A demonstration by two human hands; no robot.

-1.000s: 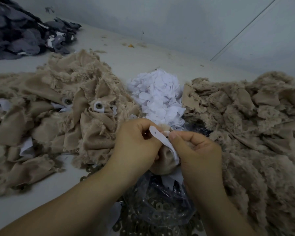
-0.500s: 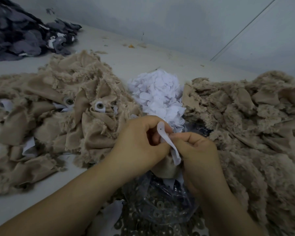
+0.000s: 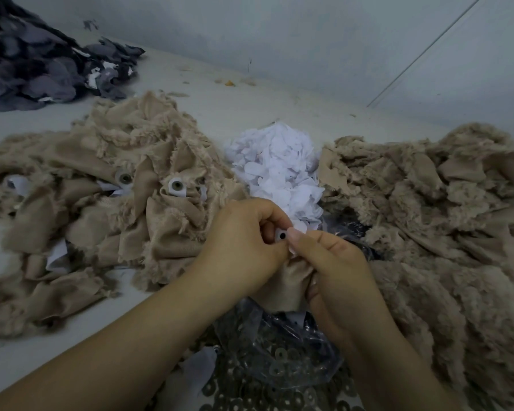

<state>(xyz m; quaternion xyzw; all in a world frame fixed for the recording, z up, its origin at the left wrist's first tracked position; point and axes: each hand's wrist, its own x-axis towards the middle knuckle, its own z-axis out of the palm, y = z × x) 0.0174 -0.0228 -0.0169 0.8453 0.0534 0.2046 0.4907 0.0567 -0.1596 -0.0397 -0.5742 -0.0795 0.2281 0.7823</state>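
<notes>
My left hand (image 3: 244, 247) and my right hand (image 3: 336, 271) meet over one tan plush piece (image 3: 294, 286), which hangs bunched between them. Both hands have curled fingers on it. Between the thumbs sits a small white felt patch with a dark hole (image 3: 281, 235), pinched from both sides. My right fingers also hold the lower fabric. What lies under the patch is hidden by the fingers.
A heap of tan plush pieces with eyes fitted (image 3: 107, 197) lies at left, another tan heap (image 3: 433, 221) at right. White felt cutouts (image 3: 279, 173) are piled behind my hands. A clear bag of metal washers (image 3: 279, 360) lies below them. Dark grey fabric (image 3: 42, 66) lies far left.
The long white felt strip that stood up between my thumbs has been pressed down onto the tan piece; only its holed end now shows. My hands have closed together slightly.
</notes>
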